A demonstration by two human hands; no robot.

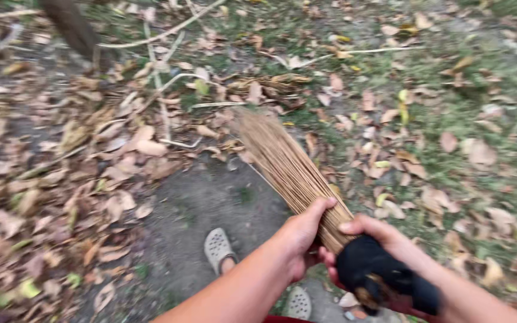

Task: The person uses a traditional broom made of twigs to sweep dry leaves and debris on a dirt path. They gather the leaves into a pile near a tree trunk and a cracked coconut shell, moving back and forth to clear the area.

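A stick broom (282,161) of thin brown twigs points away from me, its tips low over the ground among dry leaves. My left hand (302,234) grips the bundle of twigs from the left. Just behind it my right hand (378,242) wraps the broom's black bound end (371,266). Both of my arms reach in from the bottom edge. My feet in grey perforated clogs (218,248) stand on bare dirt below the hands.
Dry brown leaves (55,197) lie thick on the left and scattered over thin grass on the right. A patch of swept dirt (204,203) lies in front of my feet. Pale fallen sticks (163,78) and a dark tree trunk (73,27) are farther off.
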